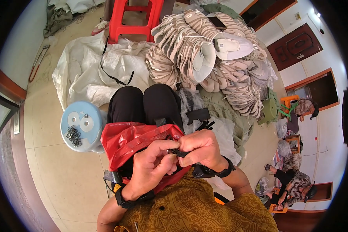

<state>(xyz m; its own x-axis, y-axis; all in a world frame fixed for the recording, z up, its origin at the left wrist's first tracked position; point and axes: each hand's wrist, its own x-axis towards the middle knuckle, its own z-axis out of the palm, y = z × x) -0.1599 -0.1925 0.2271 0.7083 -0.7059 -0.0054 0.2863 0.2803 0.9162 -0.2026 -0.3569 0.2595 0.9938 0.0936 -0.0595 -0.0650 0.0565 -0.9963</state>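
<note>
My left hand (155, 161) and my right hand (202, 149) meet above my lap, fingers pinched close together. Between the right thumb and fingers is a short black strap (181, 153), running toward the left fingertips. There the left thumb and index finger close on a small black piece, mostly covered, so its exact kind does not show. Under both hands a red plastic bag (123, 140) lies across my thighs, with dark material partly showing inside it. On the blue round stool (66, 113) to my left sits a pile of small black buckles (73, 136), with a single one apart.
Ahead stand large stacks of beige shoe uppers (189, 50), a dark phone (217, 23) on top. A white woven sheet (79, 65) with a loose black strap lies beside a red stool (135, 29). Two people (297, 187) sit farther off at the right.
</note>
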